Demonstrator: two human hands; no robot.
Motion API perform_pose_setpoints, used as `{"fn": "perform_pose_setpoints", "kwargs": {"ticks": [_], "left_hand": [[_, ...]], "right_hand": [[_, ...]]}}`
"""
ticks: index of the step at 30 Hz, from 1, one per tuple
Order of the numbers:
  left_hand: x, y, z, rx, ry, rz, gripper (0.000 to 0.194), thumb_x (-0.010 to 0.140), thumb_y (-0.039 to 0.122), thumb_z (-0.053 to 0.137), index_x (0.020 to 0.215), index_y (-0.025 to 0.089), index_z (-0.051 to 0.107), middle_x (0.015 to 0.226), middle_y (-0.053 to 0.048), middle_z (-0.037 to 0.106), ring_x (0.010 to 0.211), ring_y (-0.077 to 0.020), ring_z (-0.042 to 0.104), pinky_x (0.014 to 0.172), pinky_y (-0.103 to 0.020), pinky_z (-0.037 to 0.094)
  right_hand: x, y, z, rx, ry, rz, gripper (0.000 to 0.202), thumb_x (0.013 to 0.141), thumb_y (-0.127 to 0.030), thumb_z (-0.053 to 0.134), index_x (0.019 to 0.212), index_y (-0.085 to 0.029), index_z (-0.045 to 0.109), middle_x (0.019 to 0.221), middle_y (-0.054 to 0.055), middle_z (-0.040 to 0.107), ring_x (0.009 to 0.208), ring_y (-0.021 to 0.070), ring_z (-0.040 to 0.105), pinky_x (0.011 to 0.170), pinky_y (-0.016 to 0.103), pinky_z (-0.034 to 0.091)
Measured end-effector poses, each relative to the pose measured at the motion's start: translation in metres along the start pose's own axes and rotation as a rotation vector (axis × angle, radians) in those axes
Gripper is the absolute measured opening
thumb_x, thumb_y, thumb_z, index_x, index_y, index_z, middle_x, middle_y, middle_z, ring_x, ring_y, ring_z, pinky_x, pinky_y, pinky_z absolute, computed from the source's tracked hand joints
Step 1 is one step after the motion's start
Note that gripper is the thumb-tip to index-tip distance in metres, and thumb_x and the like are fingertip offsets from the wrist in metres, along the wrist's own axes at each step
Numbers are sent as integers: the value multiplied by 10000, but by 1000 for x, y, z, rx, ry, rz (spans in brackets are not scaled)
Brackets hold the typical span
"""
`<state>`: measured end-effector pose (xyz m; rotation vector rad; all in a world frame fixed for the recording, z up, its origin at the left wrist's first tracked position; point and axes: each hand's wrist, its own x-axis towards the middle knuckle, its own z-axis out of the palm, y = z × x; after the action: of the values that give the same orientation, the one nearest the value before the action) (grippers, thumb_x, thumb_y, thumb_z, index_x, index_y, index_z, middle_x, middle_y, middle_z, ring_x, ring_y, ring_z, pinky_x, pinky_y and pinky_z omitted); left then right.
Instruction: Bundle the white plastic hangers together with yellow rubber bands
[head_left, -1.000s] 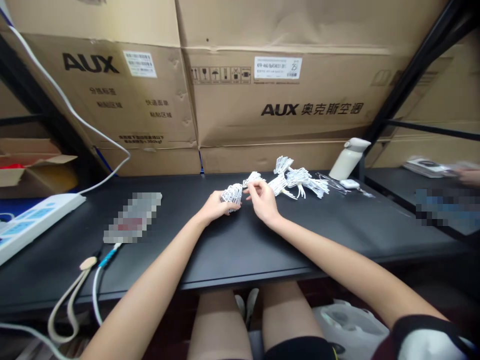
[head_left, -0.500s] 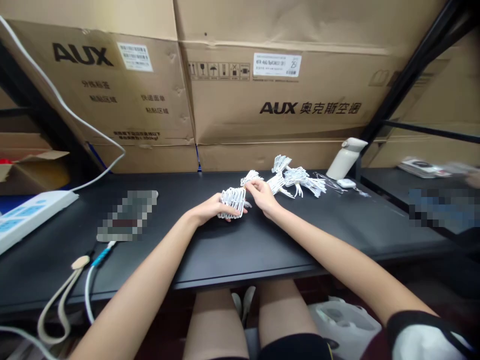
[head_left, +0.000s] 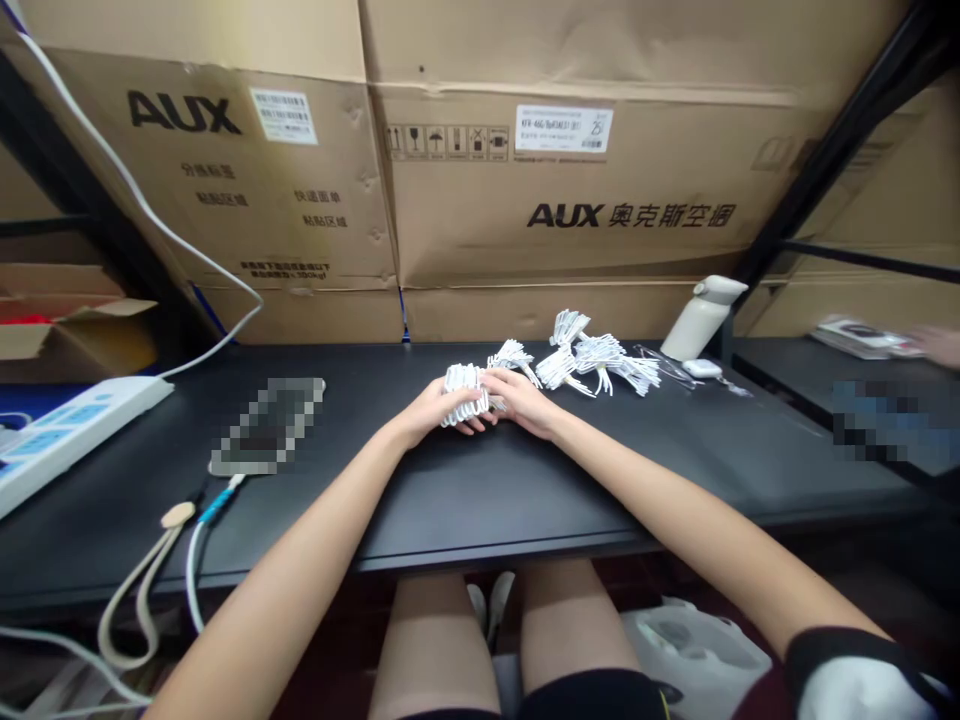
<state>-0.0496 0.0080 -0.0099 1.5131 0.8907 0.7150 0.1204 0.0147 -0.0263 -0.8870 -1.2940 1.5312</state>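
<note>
Between my hands is a bundle of thin white looped strands [head_left: 463, 390], cord-like in look; their exact kind is too small to make out. My left hand [head_left: 436, 411] is wrapped round the bundle's left side, thumb across the front. My right hand [head_left: 523, 400] closes on its right end, fingers curled against the strands. Just behind lies a similar white bundle [head_left: 512, 357], fanned out on the black table [head_left: 495, 500]. Several more white bundles [head_left: 598, 352] lie heaped to the right of it. My palms hide part of the held bundle.
A phone [head_left: 274, 425] with a cable plugged in lies left, near a white power strip [head_left: 82, 420]. A white bottle [head_left: 701, 318], an earphone case [head_left: 702, 369] and glasses [head_left: 667, 366] stand or lie back right. Cardboard boxes [head_left: 465, 240] wall the back. Another person's hand [head_left: 941, 345] shows far right.
My right hand has moved from a pinch at the bundle's upper right corner to closing round its right end. The bundle looks more compact. The camera view has shifted slightly.
</note>
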Motion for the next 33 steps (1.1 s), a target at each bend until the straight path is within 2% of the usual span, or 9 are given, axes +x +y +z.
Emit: {"fn": "perform_pose_setpoints", "kwargs": {"ticks": [5, 9, 15, 18, 21, 26, 29, 31, 33], "left_hand": [[-2, 3, -2, 605, 394, 167, 506, 758, 625, 557, 1008, 188, 609, 817, -48, 692, 756, -215, 641, 710, -296, 475], [-12, 13, -20, 681, 387, 159, 531, 848, 636, 375, 1075, 208, 591, 1025, -63, 687, 942, -222, 625, 850, -324, 456], [-62, 15, -70, 892, 659, 69, 537, 870, 583, 358, 1143, 171, 569, 1182, -120, 640, 1122, -262, 574, 973, -377, 411], [-96, 16, -94, 1245, 851, -56, 547, 857, 507, 428, 1213, 111, 549, 1267, -192, 580, 1220, -348, 489, 1029, -496, 340], [-120, 15, -108, 1361, 934, -219, 565, 893, 487, 369, 1281, 97, 500, 1321, -224, 539, 1295, -399, 399, 1027, -658, 222], [-128, 10, -106, 1330, 863, -398, 694, 868, 566, 356, 1300, 32, 460, 1093, -252, 665, 1143, -433, 539, 1007, -718, 147], [-115, 8, -95, 1358, 933, -163, 598, 891, 483, 348, 1321, 74, 428, 1239, -218, 600, 1204, -399, 498, 1047, -665, 169], [-101, 5, -87, 1299, 706, 3, 532, 882, 397, 364, 1316, 96, 428, 1254, -180, 595, 1179, -325, 536, 1052, -534, 309], [-86, 0, -78, 1240, 311, 122, 559, 835, 367, 428, 1332, 112, 413, 1322, -160, 545, 1220, -288, 506, 1030, -445, 381]], "right_hand": [[-1, -5, -2, -13, -42, 44, 284, 696, -408, 711, 798, -169, 597, 562, -62, 481, 464, 53, 443, 364, 149, 290], [-1, -7, 0, -40, -84, 60, 328, 696, -443, 709, 731, -154, 557, 581, -57, 454, 479, 41, 393, 380, 151, 267], [-2, -7, 2, -147, -85, 57, 326, 709, -444, 695, 723, -157, 541, 569, -58, 437, 480, 43, 357, 400, 161, 272], [-3, -6, 2, -167, -77, 41, 330, 701, -444, 698, 708, -161, 527, 568, -61, 424, 491, 47, 361, 416, 165, 288], [-3, -5, 2, -168, -81, 39, 339, 692, -454, 701, 720, -159, 535, 593, -59, 419, 512, 51, 381, 430, 169, 301], [-3, -5, 1, -167, -86, 31, 349, 692, -465, 698, 728, -156, 539, 607, -53, 424, 529, 56, 395, 442, 172, 313], [-3, -6, 2, -173, -88, 29, 337, 701, -457, 692, 718, -157, 539, 596, -55, 422, 523, 56, 394, 439, 172, 316], [-3, -6, 2, -174, -84, 31, 320, 709, -443, 691, 726, -157, 547, 595, -54, 427, 521, 57, 402, 436, 172, 320], [-4, -7, 3, -172, -74, 35, 301, 714, -422, 694, 735, -155, 556, 600, -51, 439, 525, 59, 417, 436, 172, 329]]}}
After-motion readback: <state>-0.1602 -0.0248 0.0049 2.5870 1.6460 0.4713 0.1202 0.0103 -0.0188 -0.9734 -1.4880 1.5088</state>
